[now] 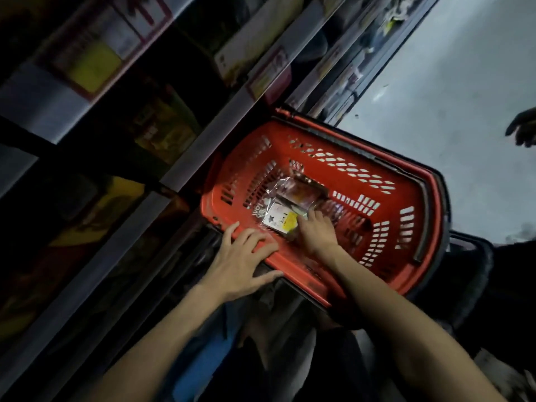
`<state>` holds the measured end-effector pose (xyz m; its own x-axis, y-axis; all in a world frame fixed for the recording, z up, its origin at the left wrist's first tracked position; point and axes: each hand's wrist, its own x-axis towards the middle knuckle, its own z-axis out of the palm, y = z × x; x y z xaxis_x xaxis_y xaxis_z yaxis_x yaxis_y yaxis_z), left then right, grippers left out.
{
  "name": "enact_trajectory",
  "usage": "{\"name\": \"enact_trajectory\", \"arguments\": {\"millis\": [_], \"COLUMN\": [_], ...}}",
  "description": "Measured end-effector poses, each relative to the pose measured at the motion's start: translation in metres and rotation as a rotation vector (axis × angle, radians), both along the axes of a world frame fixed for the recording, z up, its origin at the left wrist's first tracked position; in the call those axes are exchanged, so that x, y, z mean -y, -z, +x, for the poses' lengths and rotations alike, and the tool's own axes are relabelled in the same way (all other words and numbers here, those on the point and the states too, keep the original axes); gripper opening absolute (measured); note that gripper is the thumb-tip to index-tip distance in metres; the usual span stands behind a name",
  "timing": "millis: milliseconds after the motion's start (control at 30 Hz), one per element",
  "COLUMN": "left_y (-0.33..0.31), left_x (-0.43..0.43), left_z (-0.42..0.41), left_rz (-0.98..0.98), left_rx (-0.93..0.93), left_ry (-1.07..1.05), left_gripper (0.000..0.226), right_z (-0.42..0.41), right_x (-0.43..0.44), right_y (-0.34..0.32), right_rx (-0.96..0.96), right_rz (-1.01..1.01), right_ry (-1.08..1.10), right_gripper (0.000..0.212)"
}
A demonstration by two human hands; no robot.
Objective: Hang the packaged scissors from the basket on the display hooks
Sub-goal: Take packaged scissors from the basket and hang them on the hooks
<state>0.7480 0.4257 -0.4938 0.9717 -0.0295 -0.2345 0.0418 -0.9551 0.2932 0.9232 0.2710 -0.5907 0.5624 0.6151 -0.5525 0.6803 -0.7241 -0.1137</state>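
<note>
Fingers spread, left hand presses basket; right hand grips packaged scissors.

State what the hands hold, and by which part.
The left hand lies flat on the rim of the red basket, holding nothing. The right hand touches the top packet at one edge; grip cannot be told.
</note>
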Motion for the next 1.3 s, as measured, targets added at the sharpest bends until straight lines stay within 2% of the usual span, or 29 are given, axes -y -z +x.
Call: {"name": "enact_trajectory", "arguments": {"millis": [167,300,433,533,667,800,933,1033,1167,1233,1300], "left_y": [0.013,0.02,0.023,0.023,0.023,0.021,0.021,0.021,0.013,0.011,0.005], "left_x": [0.007,0.011,0.015,0.016,0.016,0.019,0.022,0.025,0.03,0.026,0.023], "left_z": [0.0,-0.002,-0.001,-0.002,-0.001,0.002,0.005,0.008,0.025,0.035,0.047], "left_rz": [-0.011,-0.021,-0.046,-0.048,-0.058,-0.072,-0.073,-0.078,-0.056,-0.15,-0.406], "left_rx": [0.107,0.129,0.137,0.124,0.123,0.149,0.178,0.18,0.144,0.093,0.025], "left_ry": [-0.096,-0.162,-0.223,-0.24,-0.253,-0.296,-0.339,-0.39,-0.487,-0.556,-0.72], "left_gripper": [0.048,0.047,0.042,0.042,0.042,0.043,0.035,0.029,0.03,0.03,0.045], "right_z": [0.017,0.031,0.038,0.039,0.047,0.053,0.045,0.034,0.019,0.016,0.012], "right_x": [-0.011,-0.017,-0.019,-0.023,-0.022,-0.017,-0.004,0.005,0.015,0.021,0.023], "right_y": [0.04,0.048,0.052,0.054,0.047,0.026,0.013,0.005,-0.019,-0.03,-0.043], "right_rx": [0.131,0.12,0.17,0.245,0.276,0.189,0.16,0.081,-0.098,-0.156,-0.307], "right_rz": [-0.009,-0.117,-0.204,-0.183,-0.109,0.029,0.221,0.365,0.476,0.516,0.59], "right_ry": [-0.112,-0.164,-0.302,-0.405,-0.391,-0.206,0.069,0.419,0.8,0.937,1.11], "right_gripper": [0.062,0.073,0.056,0.037,0.03,0.032,0.026,0.017,0.03,0.029,0.027]}}
